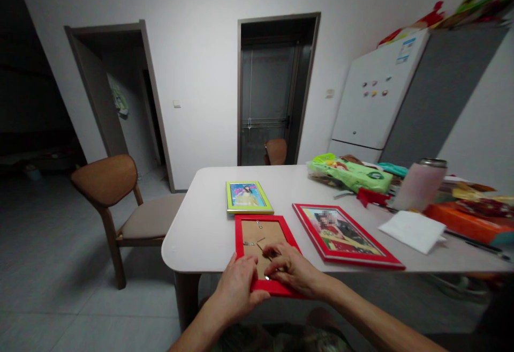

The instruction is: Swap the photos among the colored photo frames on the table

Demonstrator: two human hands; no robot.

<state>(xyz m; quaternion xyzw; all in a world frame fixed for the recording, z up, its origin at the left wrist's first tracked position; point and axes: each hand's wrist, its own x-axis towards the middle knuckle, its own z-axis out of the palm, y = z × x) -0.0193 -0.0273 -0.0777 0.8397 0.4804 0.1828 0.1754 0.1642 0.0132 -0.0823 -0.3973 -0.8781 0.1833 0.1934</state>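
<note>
A red picture frame lies face down at the table's near edge, its brown backing board upward. Metal clips sit along the border of the board, and a dark slit or stand piece crosses its middle. My left hand grips the frame's lower left side, thumb along the near rim. Over the lower right of the backing, my right hand is closed, its fingertips pinched at a small shiny clip. A green picture frame touches or nearly touches the far side. Another red picture frame lies face up to the right.
On the right of the table are a green package, a pinkish tumbler, white tissue, an orange box and a dark pen. A wooden chair stands left, a fridge behind right.
</note>
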